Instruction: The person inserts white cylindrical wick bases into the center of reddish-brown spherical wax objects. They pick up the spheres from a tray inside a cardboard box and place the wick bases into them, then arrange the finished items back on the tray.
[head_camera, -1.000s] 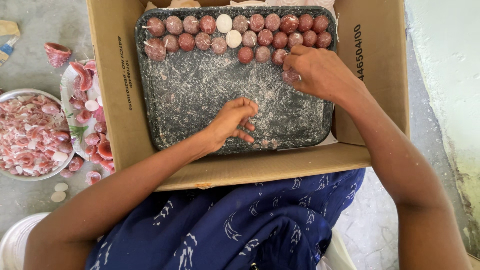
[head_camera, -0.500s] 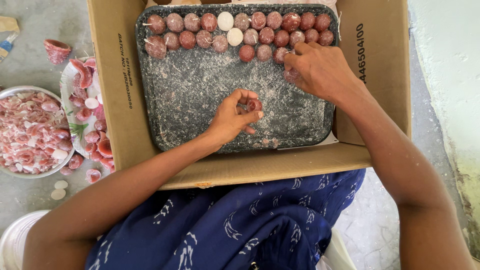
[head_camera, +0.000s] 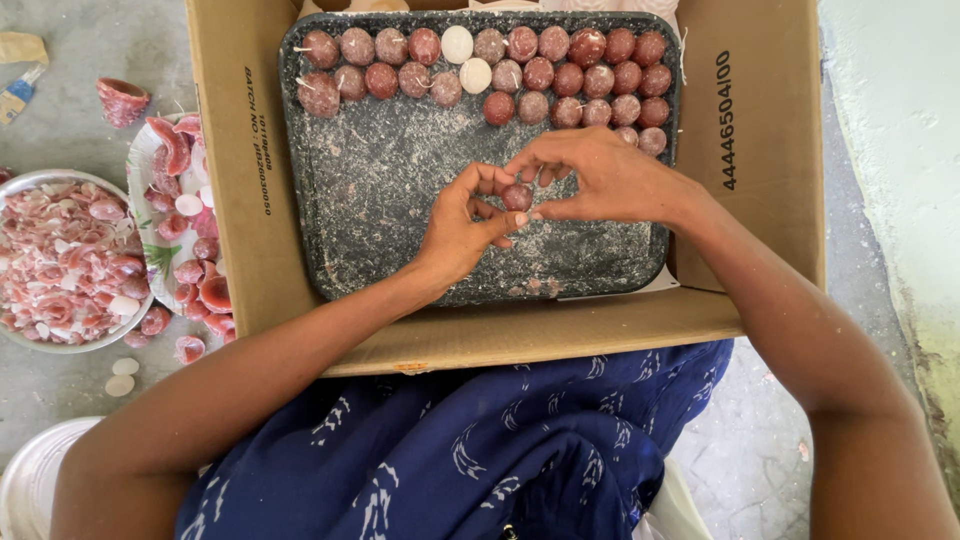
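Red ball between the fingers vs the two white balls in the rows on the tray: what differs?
Colour: the small dark red ball matches most of the rows; the two white balls are pale cream.
Pose: the red ball is pinched between the left hand and right hand over bare tray; the white ones sit untouched in the rows at the far edge of the dark speckled tray.
Shared: both round and of similar size.
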